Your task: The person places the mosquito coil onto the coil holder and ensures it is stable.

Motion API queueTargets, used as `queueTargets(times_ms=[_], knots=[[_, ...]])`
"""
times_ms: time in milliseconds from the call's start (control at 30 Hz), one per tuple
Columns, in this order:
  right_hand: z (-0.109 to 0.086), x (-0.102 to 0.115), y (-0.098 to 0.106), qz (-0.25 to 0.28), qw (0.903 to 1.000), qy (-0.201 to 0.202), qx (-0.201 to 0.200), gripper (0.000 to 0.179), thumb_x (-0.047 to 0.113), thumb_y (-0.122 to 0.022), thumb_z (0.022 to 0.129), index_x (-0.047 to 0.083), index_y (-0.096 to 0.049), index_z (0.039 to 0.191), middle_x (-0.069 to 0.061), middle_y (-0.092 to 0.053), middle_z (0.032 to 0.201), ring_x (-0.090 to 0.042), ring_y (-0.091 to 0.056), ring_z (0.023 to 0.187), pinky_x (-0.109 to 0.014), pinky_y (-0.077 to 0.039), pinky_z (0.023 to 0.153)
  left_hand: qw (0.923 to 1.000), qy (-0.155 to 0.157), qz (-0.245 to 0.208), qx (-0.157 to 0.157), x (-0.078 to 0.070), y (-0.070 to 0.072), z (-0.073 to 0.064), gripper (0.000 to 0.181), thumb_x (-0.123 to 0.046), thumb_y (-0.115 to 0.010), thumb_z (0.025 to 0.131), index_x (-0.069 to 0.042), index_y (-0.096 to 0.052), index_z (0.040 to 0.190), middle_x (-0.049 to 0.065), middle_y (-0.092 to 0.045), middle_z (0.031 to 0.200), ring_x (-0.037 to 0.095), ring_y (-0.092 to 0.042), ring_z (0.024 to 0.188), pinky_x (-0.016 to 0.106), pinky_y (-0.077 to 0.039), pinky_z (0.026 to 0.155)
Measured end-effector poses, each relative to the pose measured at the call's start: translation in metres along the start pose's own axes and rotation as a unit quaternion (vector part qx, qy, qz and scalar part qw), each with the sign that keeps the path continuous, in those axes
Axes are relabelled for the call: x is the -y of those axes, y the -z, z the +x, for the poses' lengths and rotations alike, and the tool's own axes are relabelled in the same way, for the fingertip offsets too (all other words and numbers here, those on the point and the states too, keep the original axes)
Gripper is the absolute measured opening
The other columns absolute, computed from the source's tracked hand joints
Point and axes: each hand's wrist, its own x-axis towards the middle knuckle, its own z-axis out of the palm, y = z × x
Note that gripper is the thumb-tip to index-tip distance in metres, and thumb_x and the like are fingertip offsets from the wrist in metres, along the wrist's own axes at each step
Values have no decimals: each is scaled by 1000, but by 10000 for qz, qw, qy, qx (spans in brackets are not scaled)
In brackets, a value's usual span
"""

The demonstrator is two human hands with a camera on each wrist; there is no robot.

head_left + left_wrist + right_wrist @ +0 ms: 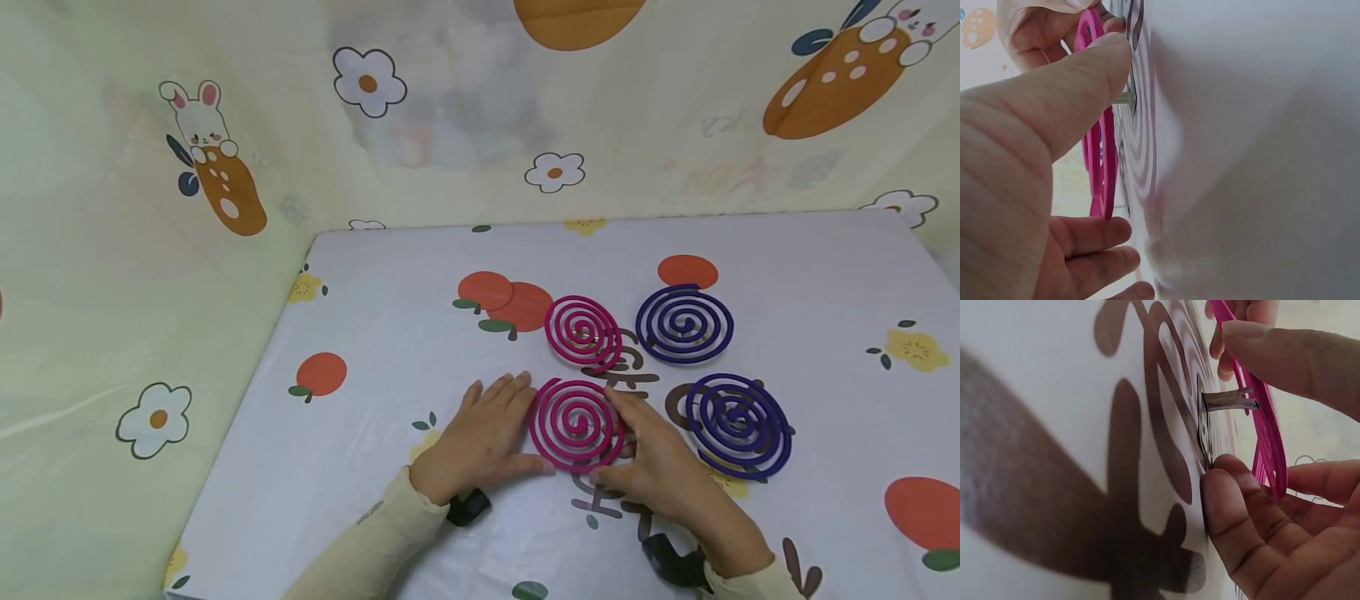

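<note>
A pink mosquito coil (577,425) is raised on a small metal stand (1225,400), level over the printed table cover. My left hand (483,437) lies along its left side with fingers straight; the thumb (1107,62) reaches to the coil's near edge and the fingertips (1116,231) are at the far edge. From the other side my right hand (660,454) holds the rim between thumb (1260,334) and bent fingers, with lower fingertips (1219,487) down by the stand's base.
Behind lies a second pink coil (582,333). Two dark blue coils, a far one (684,325) and a nearer one (738,425), lie to the right. The white table cover (360,500) has fruit prints; a patterned curtain (450,192) hangs beyond it.
</note>
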Motion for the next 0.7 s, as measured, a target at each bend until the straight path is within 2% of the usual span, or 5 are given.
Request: queueTargets(times_ms=[200, 333, 467, 700], knots=[[3, 0, 1, 8, 10000, -45, 33, 106, 9, -96, 73, -3, -35, 159, -26, -48, 150, -45, -57, 129, -49, -60, 91, 9996, -26, 120, -236, 0, 0, 1, 95, -71, -74, 83, -12, -46, 153, 9, -43, 163, 28, -43, 148, 60, -38, 116], [4, 0, 0, -76, 10000, -2, -28, 106, 9, -96, 73, -2, -36, 159, -26, -48, 151, -46, -56, 130, -52, -59, 93, 9993, -23, 172, -341, 0, 1, 1, 93, -68, -75, 84, -12, -47, 152, 10, -46, 161, 29, -46, 146, 60, -39, 114], [4, 0, -1, -141, 9999, 47, -69, 106, 10, -96, 72, -3, -36, 158, -27, -48, 151, -46, -54, 132, -57, -53, 100, 9994, -6, 136, -328, 0, 1, 1, 93, -68, -76, 84, -11, -47, 152, 10, -46, 161, 29, -46, 146, 60, -39, 114], [3, 3, 0, -174, 9998, -103, 49, 106, 11, -96, 74, -3, -34, 159, -27, -47, 152, -46, -53, 134, -56, -53, 100, 9998, 25, 60, -189, 1, 1, 1, 91, -68, -74, 85, -13, -48, 152, 9, -46, 161, 28, -45, 147, 61, -38, 115]])
